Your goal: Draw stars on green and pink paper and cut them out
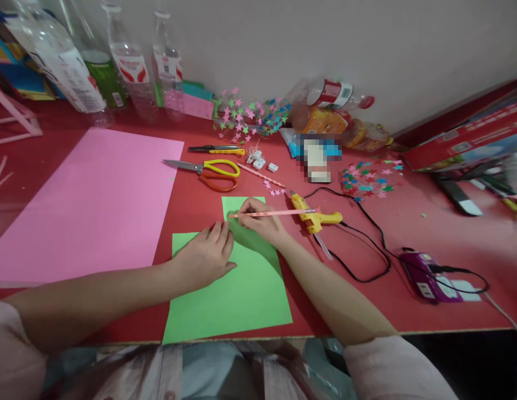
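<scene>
Green paper [237,297] lies at the front edge of the red table, with a narrower part reaching away from me. My left hand [208,250] rests flat on its upper left area, fingers stretched out. In my right hand [261,219] is a pink pencil [279,213], gripped near its left end, which is close to the paper's narrow part. The pencil's other end points right, over a yellow glue gun [311,214] with a clear glue stick at its back. Scissors [208,169] with yellow and orange handles lie beyond my left hand.
Pink paper [104,205] covers the table's left side. Behind the scissors lie a yellow cutter [217,150], another pencil [261,175] and small white pieces [258,161]. Star cut-outs [245,114], plastic bottles [131,72] and a purple power box [429,278] with black cord stand around.
</scene>
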{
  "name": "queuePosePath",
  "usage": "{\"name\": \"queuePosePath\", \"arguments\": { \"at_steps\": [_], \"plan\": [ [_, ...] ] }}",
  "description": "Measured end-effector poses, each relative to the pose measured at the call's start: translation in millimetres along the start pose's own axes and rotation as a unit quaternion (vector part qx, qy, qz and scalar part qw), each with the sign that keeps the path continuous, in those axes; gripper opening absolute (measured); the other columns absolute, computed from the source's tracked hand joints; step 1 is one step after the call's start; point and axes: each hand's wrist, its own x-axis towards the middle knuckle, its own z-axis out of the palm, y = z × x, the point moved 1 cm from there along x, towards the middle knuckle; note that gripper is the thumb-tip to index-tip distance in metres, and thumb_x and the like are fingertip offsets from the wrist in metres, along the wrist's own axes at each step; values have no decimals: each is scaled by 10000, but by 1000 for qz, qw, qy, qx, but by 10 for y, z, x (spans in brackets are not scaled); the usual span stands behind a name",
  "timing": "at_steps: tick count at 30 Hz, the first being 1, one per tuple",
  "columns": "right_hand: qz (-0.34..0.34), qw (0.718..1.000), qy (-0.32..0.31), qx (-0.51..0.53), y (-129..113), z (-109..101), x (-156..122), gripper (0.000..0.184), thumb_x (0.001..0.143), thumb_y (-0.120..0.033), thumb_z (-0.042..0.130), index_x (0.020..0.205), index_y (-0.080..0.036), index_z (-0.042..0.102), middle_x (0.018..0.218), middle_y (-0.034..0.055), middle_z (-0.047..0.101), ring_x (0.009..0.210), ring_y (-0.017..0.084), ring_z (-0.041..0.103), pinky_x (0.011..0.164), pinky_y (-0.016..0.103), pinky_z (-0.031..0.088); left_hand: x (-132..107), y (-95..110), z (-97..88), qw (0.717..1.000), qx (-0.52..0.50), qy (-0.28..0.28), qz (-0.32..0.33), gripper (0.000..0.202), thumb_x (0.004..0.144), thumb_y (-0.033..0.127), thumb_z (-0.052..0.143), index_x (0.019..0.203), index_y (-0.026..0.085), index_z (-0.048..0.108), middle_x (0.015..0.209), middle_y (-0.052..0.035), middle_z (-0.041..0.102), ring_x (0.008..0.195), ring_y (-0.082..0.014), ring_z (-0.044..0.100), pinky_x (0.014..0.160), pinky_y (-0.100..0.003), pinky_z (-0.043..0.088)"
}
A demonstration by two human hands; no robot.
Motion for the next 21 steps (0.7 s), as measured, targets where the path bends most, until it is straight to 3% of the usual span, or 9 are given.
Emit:
{"name": "queuePosePath", "arguments": {
  "at_steps": [8, 21],
  "plan": [
    [23, 999, 42, 8, -33, 35, 12, 103, 718, -220, 549, 645, -203, 478, 572, -37, 528, 536, 95, 481, 527, 231, 371, 2, 7, -11, 1000, 5, 5, -2, 582, 925, 471, 447, 1236, -7, 560, 1276, -260, 572, 1161, -331, 564, 888, -399, 474],
    [25, 998, 57, 21, -23, 42, 10, 110, 748, -214, 532, 668, -210, 456, 569, -38, 527, 524, 93, 468, 513, 230, 379, -10, 11, 11, 1000, 6, 3, 3, 584, 931, 465, 431, 1243, -14, 549, 1278, -266, 567, 1168, -346, 552, 901, -419, 462]
  ]
}}
